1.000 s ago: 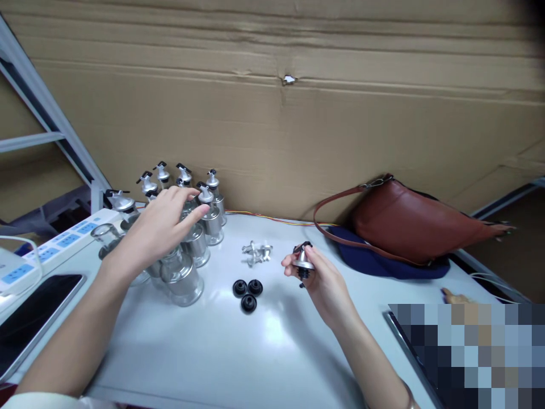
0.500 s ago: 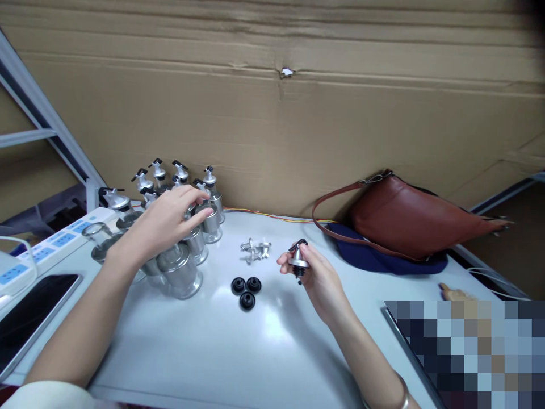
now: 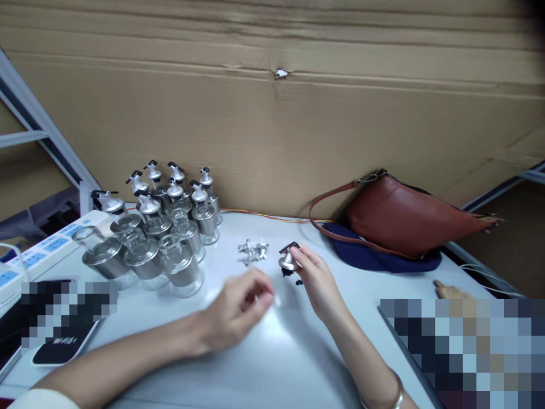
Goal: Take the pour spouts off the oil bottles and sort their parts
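My right hand grips a silver bottle pourer with a black flip lever on top and a black stopper below. Close to its left, my left hand hovers over the table with fingers curled; a pale bit shows by its fingertips, too blurred to name. The black round stoppers are hidden behind this hand. Small silver pourer parts lie behind it. A small black piece shows beside the right hand. At left stand several glass bottles with steel sleeves, some with pourers, others such as the front one with bare necks.
A white power strip and dark devices, one a black-topped box, lie at left. A brown leather bag rests on a dark blue item at right. A cardboard wall closes the back.
My left hand has left the bottles and moved right and toward me, its fingers now curled, over the black stoppers. My right hand still holds the pourer, shifted slightly left.
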`<action>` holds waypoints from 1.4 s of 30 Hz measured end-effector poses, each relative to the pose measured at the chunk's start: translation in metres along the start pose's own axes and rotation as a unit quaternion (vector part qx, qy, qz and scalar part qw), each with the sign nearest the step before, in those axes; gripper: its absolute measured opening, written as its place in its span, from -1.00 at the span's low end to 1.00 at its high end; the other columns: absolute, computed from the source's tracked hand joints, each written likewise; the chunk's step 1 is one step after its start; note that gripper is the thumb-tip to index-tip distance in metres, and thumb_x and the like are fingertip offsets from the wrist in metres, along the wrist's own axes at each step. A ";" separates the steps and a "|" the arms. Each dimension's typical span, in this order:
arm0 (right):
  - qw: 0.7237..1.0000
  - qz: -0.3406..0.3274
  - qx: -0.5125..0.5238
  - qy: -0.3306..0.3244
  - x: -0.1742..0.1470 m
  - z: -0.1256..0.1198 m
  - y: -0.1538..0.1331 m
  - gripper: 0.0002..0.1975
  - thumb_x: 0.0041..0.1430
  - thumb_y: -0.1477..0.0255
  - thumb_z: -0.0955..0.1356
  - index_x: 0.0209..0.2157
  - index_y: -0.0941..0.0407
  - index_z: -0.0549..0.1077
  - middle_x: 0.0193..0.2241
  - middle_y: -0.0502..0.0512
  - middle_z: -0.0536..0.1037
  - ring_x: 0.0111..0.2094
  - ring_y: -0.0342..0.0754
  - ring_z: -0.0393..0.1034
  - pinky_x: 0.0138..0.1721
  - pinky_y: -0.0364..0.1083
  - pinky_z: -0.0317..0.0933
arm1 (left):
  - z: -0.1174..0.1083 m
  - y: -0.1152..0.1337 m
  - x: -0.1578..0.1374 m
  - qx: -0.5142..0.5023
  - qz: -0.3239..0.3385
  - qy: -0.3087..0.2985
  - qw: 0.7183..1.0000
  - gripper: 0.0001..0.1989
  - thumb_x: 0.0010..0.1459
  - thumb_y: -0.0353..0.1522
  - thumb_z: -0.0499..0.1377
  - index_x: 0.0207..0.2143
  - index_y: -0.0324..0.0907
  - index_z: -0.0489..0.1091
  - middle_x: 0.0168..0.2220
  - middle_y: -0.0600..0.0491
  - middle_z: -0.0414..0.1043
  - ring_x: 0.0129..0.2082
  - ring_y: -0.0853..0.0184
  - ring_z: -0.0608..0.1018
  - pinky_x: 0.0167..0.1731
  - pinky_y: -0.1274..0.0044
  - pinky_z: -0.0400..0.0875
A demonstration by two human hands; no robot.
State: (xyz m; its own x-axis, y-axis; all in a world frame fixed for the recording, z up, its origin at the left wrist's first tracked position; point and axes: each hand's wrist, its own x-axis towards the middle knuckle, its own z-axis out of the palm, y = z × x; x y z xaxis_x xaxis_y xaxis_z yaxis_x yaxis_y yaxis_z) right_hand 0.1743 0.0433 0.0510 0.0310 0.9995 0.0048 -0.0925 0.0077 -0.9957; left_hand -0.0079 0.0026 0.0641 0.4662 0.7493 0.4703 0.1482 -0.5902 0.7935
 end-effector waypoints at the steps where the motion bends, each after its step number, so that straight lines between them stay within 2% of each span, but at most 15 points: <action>1: 1.000 0.003 0.005 -0.009 0.001 -0.002 0.000 -0.70 -0.05 0.19 0.38 -0.54 0.14 0.36 -0.61 -0.09 0.25 -0.52 -0.17 0.12 -0.44 -0.16 0.04 | 0.019 -0.004 -0.010 -0.087 -0.088 -0.061 0.990 -0.80 0.26 -0.25 -0.02 -0.35 -0.19 0.21 -0.55 0.14 0.27 -0.59 0.49 0.34 -0.58 0.63 0.24; 3: 0.999 0.017 0.006 -0.047 0.002 -0.008 -0.003 -0.76 -0.03 0.23 0.36 -0.49 0.14 0.37 -0.65 -0.10 0.25 -0.56 -0.18 0.12 -0.46 -0.16 0.04 | 0.045 -0.013 -0.026 -0.215 -0.213 -0.160 0.940 -0.69 0.22 -0.11 0.01 -0.33 -0.20 0.17 -0.57 0.18 0.23 -0.67 0.55 0.25 -0.65 0.68 0.16; 4: 0.996 0.025 -0.002 -0.083 0.002 -0.012 -0.005 -0.78 -0.02 0.26 0.35 -0.46 0.14 0.38 -0.67 -0.11 0.26 -0.57 -0.18 0.13 -0.46 -0.15 0.05 | 0.053 -0.017 -0.031 -0.245 -0.238 -0.196 0.919 -0.64 0.18 -0.07 0.06 -0.31 -0.20 0.16 -0.55 0.17 0.24 -0.65 0.56 0.26 -0.65 0.69 0.15; 6: 0.982 0.045 -0.027 -0.184 0.001 -0.021 -0.009 -0.81 0.01 0.29 0.34 -0.43 0.15 0.39 -0.66 -0.09 0.30 -0.58 -0.18 0.17 -0.45 -0.15 0.08 | 0.058 -0.024 -0.035 -0.298 -0.267 -0.226 0.888 -0.52 0.06 0.00 0.15 -0.24 -0.19 0.14 -0.48 0.16 0.26 -0.63 0.58 0.28 -0.64 0.70 0.17; 9: 0.937 0.077 -0.054 -0.336 -0.001 -0.034 -0.010 -0.77 0.08 0.27 0.36 -0.39 0.16 0.39 -0.60 -0.06 0.37 -0.55 -0.18 0.25 -0.43 -0.15 0.14 | 0.056 -0.032 -0.030 -0.374 -0.288 -0.209 0.856 -0.34 -0.05 0.06 0.21 -0.10 -0.17 0.08 -0.41 0.15 0.29 -0.63 0.57 0.34 -0.65 0.70 0.19; 12: 0.909 0.081 -0.062 -0.403 -0.002 -0.040 -0.007 -0.74 0.15 0.23 0.34 -0.32 0.16 0.39 -0.54 -0.04 0.40 -0.50 -0.18 0.29 -0.38 -0.14 0.20 | 0.058 -0.037 -0.025 -0.414 -0.297 -0.168 0.844 -0.32 0.03 0.07 0.14 -0.01 -0.20 0.05 -0.43 0.11 0.35 -0.66 0.53 0.39 -0.68 0.68 0.18; 15: 0.907 0.037 -0.105 -0.406 -0.002 -0.043 -0.007 -0.76 0.20 0.25 0.31 -0.27 0.15 0.43 -0.43 0.02 0.47 -0.40 -0.15 0.33 -0.28 -0.13 0.22 | 0.062 -0.039 -0.026 -0.427 -0.314 -0.127 0.838 -0.39 0.12 0.05 0.07 -0.01 -0.23 0.09 -0.46 0.09 0.38 -0.65 0.50 0.43 -0.67 0.67 0.19; 19: 0.905 -0.011 -0.176 -0.386 -0.004 -0.045 -0.012 -0.79 0.22 0.31 0.29 -0.26 0.15 0.46 -0.32 0.08 0.51 -0.30 -0.11 0.34 -0.21 -0.10 0.21 | 0.063 -0.041 -0.026 -0.439 -0.335 -0.102 0.827 -0.42 0.08 0.06 0.11 -0.09 -0.22 0.14 -0.49 0.11 0.38 -0.65 0.50 0.44 -0.66 0.67 0.20; 26: 0.903 -0.067 -0.304 -0.296 -0.010 -0.033 -0.007 -0.84 0.10 0.34 0.34 -0.46 0.14 0.39 -0.52 -0.02 0.42 -0.46 -0.15 0.24 -0.36 -0.16 0.15 | 0.064 -0.040 -0.022 -0.430 -0.341 -0.090 0.831 -0.44 0.04 0.09 0.12 -0.22 -0.22 0.18 -0.54 0.13 0.37 -0.68 0.50 0.41 -0.69 0.66 0.16; 29: 0.875 -0.154 -0.410 -0.205 -0.010 -0.029 -0.001 -0.76 0.08 0.28 0.36 -0.50 0.13 0.30 -0.57 -0.06 0.33 -0.52 -0.17 0.16 -0.44 -0.17 0.07 | 0.064 -0.039 -0.023 -0.418 -0.339 -0.076 0.839 -0.47 0.06 0.10 0.09 -0.38 -0.21 0.17 -0.54 0.11 0.36 -0.68 0.51 0.41 -0.68 0.65 0.17; 31: 0.856 -0.197 -0.447 -0.168 -0.010 -0.029 0.001 -0.73 0.05 0.24 0.38 -0.50 0.13 0.28 -0.61 -0.10 0.26 -0.57 -0.20 0.11 -0.49 -0.18 0.02 | 0.064 -0.038 -0.023 -0.404 -0.334 -0.065 0.849 -0.49 0.07 0.08 0.09 -0.40 -0.21 0.16 -0.53 0.11 0.36 -0.68 0.51 0.40 -0.67 0.64 0.18; 35: 0.854 -0.214 -0.441 -0.176 -0.012 -0.028 0.004 -0.79 0.09 0.28 0.36 -0.48 0.13 0.35 -0.70 -0.15 0.21 -0.66 -0.23 0.07 -0.56 -0.21 -0.02 | 0.062 -0.035 -0.024 -0.371 -0.327 -0.060 0.867 -0.50 0.09 0.07 0.08 -0.36 -0.23 0.19 -0.53 0.11 0.35 -0.67 0.51 0.40 -0.65 0.63 0.18; 39: 0.864 -0.281 -0.371 -0.191 -0.014 -0.025 0.005 -0.82 0.16 0.36 0.33 -0.47 0.14 0.38 -0.59 -0.04 0.41 -0.57 -0.20 0.25 -0.48 -0.21 0.13 | 0.061 -0.037 -0.025 -0.400 -0.328 -0.084 0.852 -0.49 0.08 0.07 0.09 -0.33 -0.22 0.17 -0.50 0.08 0.37 -0.65 0.48 0.42 -0.63 0.62 0.21; 42: 0.845 -0.349 -0.360 -0.186 -0.014 -0.023 0.004 -0.82 0.21 0.36 0.32 -0.42 0.15 0.44 -0.53 0.03 0.45 -0.49 -0.16 0.31 -0.40 -0.18 0.19 | 0.062 -0.039 -0.026 -0.421 -0.318 -0.104 0.843 -0.46 0.04 0.10 0.11 -0.29 -0.20 0.14 -0.49 0.09 0.38 -0.64 0.48 0.42 -0.62 0.62 0.22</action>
State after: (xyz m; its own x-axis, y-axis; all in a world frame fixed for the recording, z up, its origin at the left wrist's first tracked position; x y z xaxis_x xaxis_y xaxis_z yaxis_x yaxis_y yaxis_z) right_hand 0.1968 0.0286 0.0443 -0.5006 0.6998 0.5096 0.4527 0.7134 -0.5349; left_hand 0.0284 -0.0121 -0.0031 0.6817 0.7134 -0.1622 -0.2052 0.3992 0.8936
